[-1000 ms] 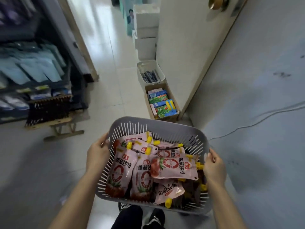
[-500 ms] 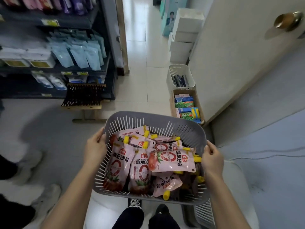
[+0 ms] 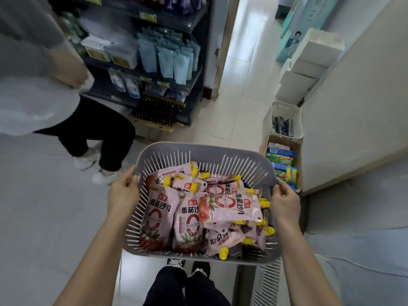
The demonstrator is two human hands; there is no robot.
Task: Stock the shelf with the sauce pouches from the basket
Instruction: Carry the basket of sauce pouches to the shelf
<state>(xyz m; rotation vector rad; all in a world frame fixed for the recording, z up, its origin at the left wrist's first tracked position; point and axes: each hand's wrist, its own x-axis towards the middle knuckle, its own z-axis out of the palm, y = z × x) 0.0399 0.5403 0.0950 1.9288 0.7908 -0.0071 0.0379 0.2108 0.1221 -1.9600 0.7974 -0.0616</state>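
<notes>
You held the grey slotted basket (image 3: 205, 154) out in front of you with both arms extended, clear of the floor above your own shoes. Your left hand (image 3: 123, 193) was curled around the basket's left rim, fingers hooked over the edge and thumb outside; your right hand (image 3: 286, 203) was clamped the same way on the right rim, knuckles up. Inside the basket lay a loose heap of pink tomato sauce pouches (image 3: 229, 208) with yellow caps: two stood roughly upright against the left wall, one lay crosswise on top near the middle, and more were tumbled beneath and behind, so you could make out at least eight, though the full count was hidden. The dark shelf unit (image 3: 167, 69) stood ahead and to your left, its tiers holding pale blue pouches and white boxes, with a black brush rack (image 3: 157, 109) at its foot. Another person (image 3: 44, 91) in a pale top and black trousers stood at the left edge of the aisle, near the shelf and well apart from your basket. To the right, a white bin (image 3: 284, 119) and an open cardboard box (image 3: 281, 164) of packets sat against the wall, one behind the other, the box just beside the basket's far right corner. Open tiled floor ran between the shelf and these containers.
</notes>
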